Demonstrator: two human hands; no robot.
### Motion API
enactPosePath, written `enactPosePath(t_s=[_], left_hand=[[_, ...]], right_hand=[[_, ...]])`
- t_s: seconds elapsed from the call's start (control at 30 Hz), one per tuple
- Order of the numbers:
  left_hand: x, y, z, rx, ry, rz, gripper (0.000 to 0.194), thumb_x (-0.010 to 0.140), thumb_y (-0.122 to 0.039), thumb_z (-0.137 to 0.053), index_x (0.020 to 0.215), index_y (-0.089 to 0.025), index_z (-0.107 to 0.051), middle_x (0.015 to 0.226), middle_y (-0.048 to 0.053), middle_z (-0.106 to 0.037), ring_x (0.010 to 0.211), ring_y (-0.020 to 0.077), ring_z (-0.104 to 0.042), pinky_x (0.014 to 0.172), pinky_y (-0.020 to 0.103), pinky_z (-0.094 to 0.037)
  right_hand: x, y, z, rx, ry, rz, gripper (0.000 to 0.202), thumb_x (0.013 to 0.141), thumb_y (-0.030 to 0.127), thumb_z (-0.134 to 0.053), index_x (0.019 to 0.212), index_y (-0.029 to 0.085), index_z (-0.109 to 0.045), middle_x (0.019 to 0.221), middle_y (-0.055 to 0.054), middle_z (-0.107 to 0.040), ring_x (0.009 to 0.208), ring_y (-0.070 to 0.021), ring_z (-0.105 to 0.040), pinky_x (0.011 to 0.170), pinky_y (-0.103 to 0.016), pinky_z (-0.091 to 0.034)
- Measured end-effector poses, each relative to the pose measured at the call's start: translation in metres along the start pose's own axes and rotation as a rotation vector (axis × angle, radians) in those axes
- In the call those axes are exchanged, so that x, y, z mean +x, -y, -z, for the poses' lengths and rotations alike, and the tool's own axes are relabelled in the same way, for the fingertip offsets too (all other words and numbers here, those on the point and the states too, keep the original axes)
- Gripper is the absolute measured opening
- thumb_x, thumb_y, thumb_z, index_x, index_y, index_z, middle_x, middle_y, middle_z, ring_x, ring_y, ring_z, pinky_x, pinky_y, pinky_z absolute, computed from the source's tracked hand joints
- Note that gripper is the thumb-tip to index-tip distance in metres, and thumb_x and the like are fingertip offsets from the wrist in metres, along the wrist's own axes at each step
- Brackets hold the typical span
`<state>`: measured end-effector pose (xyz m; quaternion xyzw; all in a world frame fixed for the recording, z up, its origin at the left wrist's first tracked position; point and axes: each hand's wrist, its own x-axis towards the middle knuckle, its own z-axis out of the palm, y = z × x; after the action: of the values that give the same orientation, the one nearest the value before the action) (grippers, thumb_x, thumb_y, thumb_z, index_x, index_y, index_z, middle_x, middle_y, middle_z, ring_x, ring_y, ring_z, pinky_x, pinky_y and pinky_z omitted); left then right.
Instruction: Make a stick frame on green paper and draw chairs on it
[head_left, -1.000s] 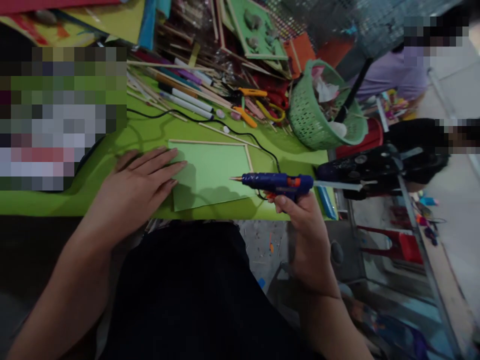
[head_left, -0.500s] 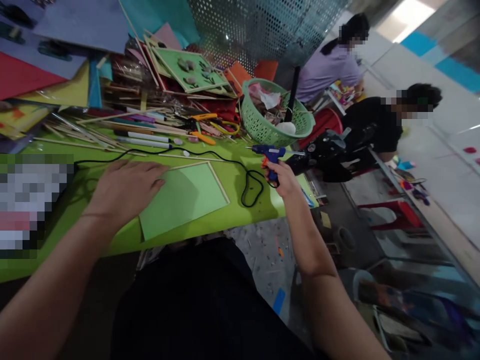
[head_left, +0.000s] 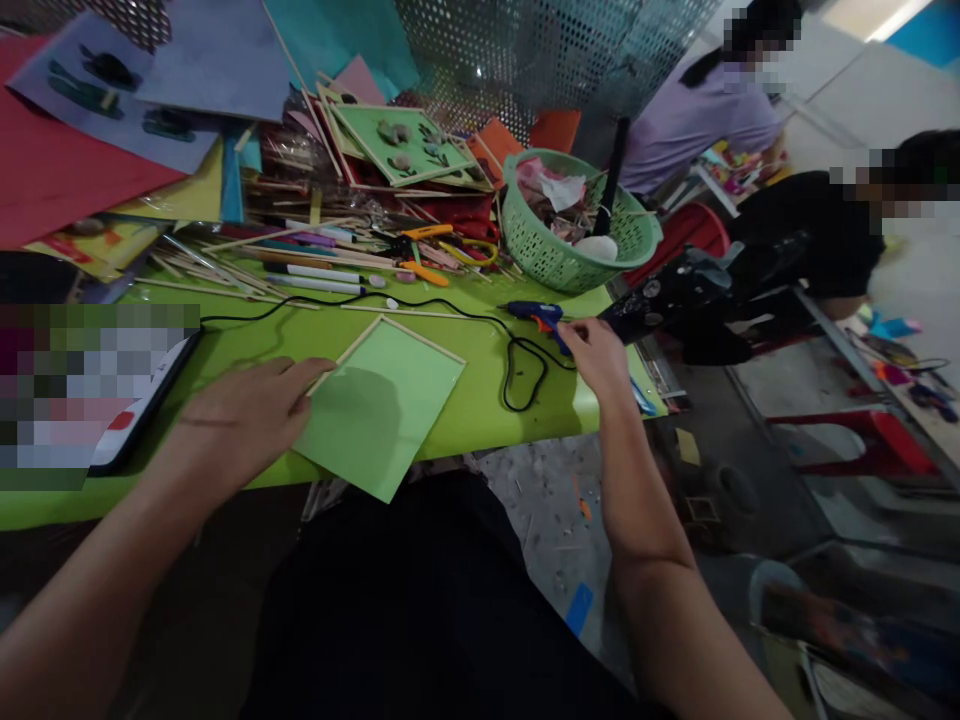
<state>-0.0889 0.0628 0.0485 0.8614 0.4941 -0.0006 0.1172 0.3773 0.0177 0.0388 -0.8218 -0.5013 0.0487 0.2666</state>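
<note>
A light green sheet (head_left: 386, 410) with thin wooden sticks along two upper edges lies on the green table (head_left: 487, 420), one corner over the front edge. My left hand (head_left: 251, 415) grips its left side, fingers and thumb at the stick edge. To the right, a blue glue gun (head_left: 541, 314) lies on its side on the table, nozzle pointing left. My right hand (head_left: 596, 355) has its fingers closed on the end of the handle. The gun's black cord (head_left: 420, 303) loops beside it and runs left.
Behind are pens (head_left: 319, 273), sticks, orange-handled tools (head_left: 425, 273) and a green basket (head_left: 544, 240) of scraps. A tablet-like device (head_left: 142, 400) lies at left. Two people (head_left: 810, 230) sit at another table on the right.
The green sheet has turned, its near corner now past the table edge. The glue gun has gone from raised in my right hand to lying down on the table. The view has shifted left.
</note>
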Motion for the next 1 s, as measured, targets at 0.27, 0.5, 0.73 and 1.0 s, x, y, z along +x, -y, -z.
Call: enactPosePath(t_s=[0.27, 0.5, 0.73, 1.0], left_hand=[[-0.04, -0.019, 0.013, -0.044, 0.174, 0.256, 0.051, 0.104, -0.04, -0.041, 0.153, -0.027, -0.051, 0.111, 0.008, -0.079, 0.095, 0.0305, -0.074, 0.082, 0.04, -0.049], [0.029, -0.032, 0.02, 0.09, -0.105, -0.181, 0.04, 0.106, -0.034, -0.047, 0.136, -0.018, -0.068, 0.138, 0.014, -0.071, 0.127, 0.0337, -0.064, 0.104, 0.047, -0.048], [0.086, -0.053, 0.004, 0.209, -0.177, -0.289, 0.029, 0.1, -0.013, -0.049, 0.111, -0.016, -0.075, 0.12, 0.015, -0.078, 0.114, 0.0324, -0.07, 0.091, 0.043, -0.047], [0.056, -0.03, 0.007, 0.263, -0.145, -0.128, 0.031, 0.099, -0.017, -0.043, 0.1, -0.018, -0.074, 0.1, 0.015, -0.078, 0.096, 0.0318, -0.074, 0.083, 0.044, -0.047]], right_hand=[[-0.025, 0.032, 0.01, -0.049, -0.108, 0.198, 0.033, 0.095, 0.05, -0.063, 0.107, 0.021, -0.072, 0.116, -0.012, -0.069, 0.074, -0.0197, -0.063, 0.08, -0.042, -0.053], [-0.033, 0.045, 0.008, 0.02, -0.118, 0.324, 0.02, 0.097, 0.038, -0.063, 0.105, 0.022, -0.072, 0.112, -0.011, -0.072, 0.079, -0.0222, -0.067, 0.081, -0.042, -0.055], [-0.009, 0.098, -0.025, -0.052, 0.208, 0.636, 0.021, 0.099, 0.017, -0.061, 0.108, 0.022, -0.078, 0.111, -0.011, -0.079, 0.106, -0.0299, -0.07, 0.094, -0.043, -0.053], [0.014, 0.149, -0.074, -0.317, 0.367, 0.699, 0.026, 0.1, 0.015, -0.058, 0.115, 0.019, -0.08, 0.12, -0.015, -0.077, 0.102, -0.0303, -0.069, 0.085, -0.041, -0.05]])
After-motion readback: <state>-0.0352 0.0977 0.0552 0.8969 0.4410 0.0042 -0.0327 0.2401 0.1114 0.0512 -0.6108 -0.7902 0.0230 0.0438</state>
